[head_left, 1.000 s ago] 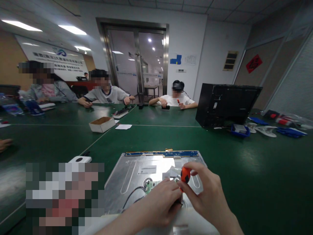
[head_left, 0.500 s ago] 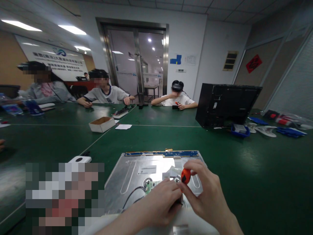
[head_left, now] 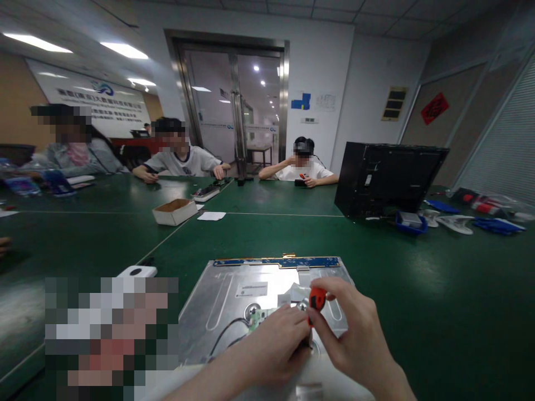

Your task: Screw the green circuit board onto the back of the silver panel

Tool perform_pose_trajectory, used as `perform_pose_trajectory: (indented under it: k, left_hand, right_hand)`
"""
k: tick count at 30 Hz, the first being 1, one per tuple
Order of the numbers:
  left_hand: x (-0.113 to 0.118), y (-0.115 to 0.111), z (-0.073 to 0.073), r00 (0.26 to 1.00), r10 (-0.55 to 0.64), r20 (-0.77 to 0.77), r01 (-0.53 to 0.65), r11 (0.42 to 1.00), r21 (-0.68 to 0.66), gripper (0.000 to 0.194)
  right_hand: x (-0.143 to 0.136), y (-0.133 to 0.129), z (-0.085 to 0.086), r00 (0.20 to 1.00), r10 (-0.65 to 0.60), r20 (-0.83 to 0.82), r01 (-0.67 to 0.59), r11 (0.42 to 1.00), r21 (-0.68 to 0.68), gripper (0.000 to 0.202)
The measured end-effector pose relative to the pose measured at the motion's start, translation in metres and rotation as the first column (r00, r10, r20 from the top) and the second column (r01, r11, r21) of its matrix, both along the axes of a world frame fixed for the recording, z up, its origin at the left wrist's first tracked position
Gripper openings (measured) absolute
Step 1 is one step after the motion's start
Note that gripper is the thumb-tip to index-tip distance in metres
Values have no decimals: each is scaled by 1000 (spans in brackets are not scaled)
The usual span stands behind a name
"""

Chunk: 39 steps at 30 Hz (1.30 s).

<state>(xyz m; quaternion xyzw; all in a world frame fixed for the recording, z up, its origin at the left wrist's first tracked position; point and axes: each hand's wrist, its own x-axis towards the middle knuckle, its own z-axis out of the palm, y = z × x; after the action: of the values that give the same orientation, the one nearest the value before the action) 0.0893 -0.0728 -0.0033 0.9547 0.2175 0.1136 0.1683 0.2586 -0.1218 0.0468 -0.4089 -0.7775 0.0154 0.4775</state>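
My right hand [head_left: 355,323] pinches the orange-and-black handle of a screwdriver [head_left: 317,299] between thumb and fingers. The tool stands nearly upright over a silver metal panel [head_left: 223,298]. Against its lower part, my left hand [head_left: 286,337] is closed, with curled fingers that hide most of the shaft and whatever lies under the tip. A blue circuit strip [head_left: 267,263] runs along the panel's far edge. Beside my left hand, a small green circuit board [head_left: 259,317] shows partly, and a black cable [head_left: 219,338] loops from it.
On the green table [head_left: 267,234], a black monitor housing [head_left: 388,181] stands at the back right, by a small blue tray [head_left: 412,224]. An open white box [head_left: 174,213] and a paper slip [head_left: 212,216] lie left of centre. Several people sit across the table.
The screwdriver handle has turned in my right hand's fingers, showing a different black patch. My left hand stays in nearly the same place.
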Motion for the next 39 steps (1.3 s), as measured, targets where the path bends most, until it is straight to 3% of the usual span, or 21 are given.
perform_pose_trajectory:
  k: [5,15,22,39]
  left_hand:
    - [0,0,-1,1000,9,-13,-9,1000,4,14]
    - [-2,0,-2,1000,-5,10,5,1000,6,16]
    - [0,-1,0,1000,13,-25,-13,1000,8,16]
    - [2,-2,0,998,24,-56,-23,1000,18,9]
  right_hand:
    - [0,2,-2,999,-26,-24,26,1000,3,26]
    - [0,1,-1,1000,10,21,-10,1000,-14,38]
    - [0,3,-7,998,-61,-23,61,998,-9,32]
    - [1,1,-2,999,-17,27,16,1000,27,31]
